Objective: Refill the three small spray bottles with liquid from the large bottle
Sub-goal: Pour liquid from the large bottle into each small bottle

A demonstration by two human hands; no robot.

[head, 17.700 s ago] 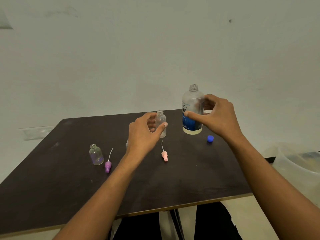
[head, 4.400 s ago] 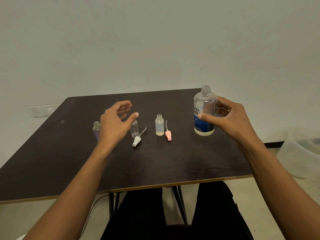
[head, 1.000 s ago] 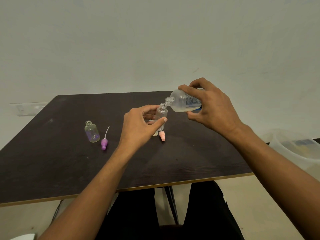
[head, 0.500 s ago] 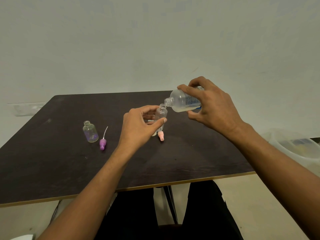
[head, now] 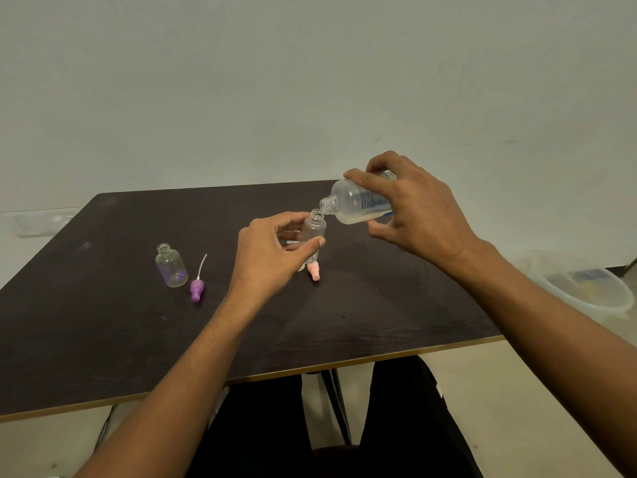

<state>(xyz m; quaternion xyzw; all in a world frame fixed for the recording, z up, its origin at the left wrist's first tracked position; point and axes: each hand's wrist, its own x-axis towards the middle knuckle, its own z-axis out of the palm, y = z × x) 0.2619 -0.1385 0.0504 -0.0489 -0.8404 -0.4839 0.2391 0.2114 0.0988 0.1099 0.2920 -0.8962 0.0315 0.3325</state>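
Liquid flow between the two bottle mouths is too fine to make out, and your left hand (head: 267,251) hides the table behind it, so you can count only two small bottles for certain: one in your grip (head: 315,236) and one standing open (head: 170,267) well to the left. A pale base (head: 301,268) peeks out below your left hand beside the held bottle; whether it is a third bottle you cannot tell. Two spray tops lie on the table (head: 103,322): a purple one (head: 196,289) just right of the standing bottle, tube pointing away from you, and a pink one (head: 314,271) partly covered by the held bottle.

Your left fingers (head: 315,243) and thumb are closed around the small bottle, holding it upright above the table. Your right hand (head: 413,215) grips the one large bottle (head: 351,205), fingers wrapped over its label, tipped almost level with its open neck just above and right of the small bottle's mouth. A shallow pool of cloudy liquid sits along its lower side.

A clear plastic tub (head: 582,288) stands on the floor to the right, contents blurred.
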